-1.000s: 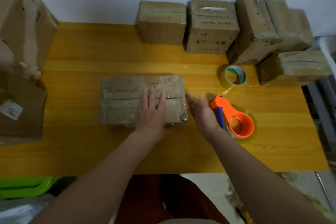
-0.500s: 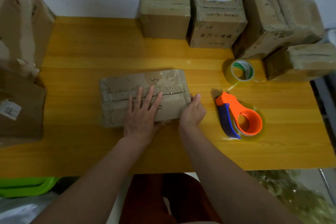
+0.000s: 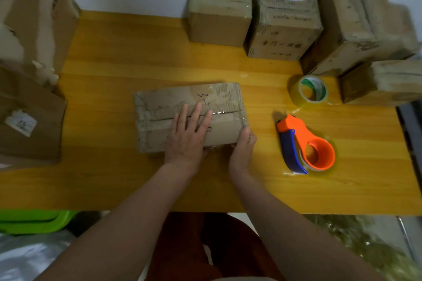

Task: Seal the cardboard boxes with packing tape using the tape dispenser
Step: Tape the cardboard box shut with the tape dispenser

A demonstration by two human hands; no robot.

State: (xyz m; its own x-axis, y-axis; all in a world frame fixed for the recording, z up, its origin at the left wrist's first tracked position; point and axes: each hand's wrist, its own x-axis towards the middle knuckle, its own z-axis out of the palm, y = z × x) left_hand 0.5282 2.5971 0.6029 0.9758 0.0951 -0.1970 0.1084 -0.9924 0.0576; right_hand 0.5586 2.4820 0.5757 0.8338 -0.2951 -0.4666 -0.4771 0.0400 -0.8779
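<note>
1. the flat cardboard box (image 3: 182,107) lies near the middle of the yellow table (image 3: 118,178), its centre seam running left to right under clear tape that already glints along the right part of the top.
2. the left hand (image 3: 187,137) lies flat on the box's lid, fingers straight and slightly spread across the seam; it presses down and grips nothing.
3. the right hand (image 3: 243,146) is at the box's near right corner, fingers curled round that corner and against the end face, so it has hold of the box there; the fingertips are hidden, so how firm the hold is cannot be told.
4. the tape dispenser (image 3: 306,143), orange with a blue handle, lies on the table just right of the right hand, not touched by it. a spare roll of clear tape (image 3: 308,91) stands further back, near the stacked boxes (image 3: 285,23) along the wall.
5. the step in hand looks like smoothing the tape down over the end of the box, or steadying the box to turn it.
6. the next move probably calls for checking that the tape is stuck flat at the corner, then either freeing the right hand to take the dispenser for another strip, or sliding this box aside and fetching the next.
</note>
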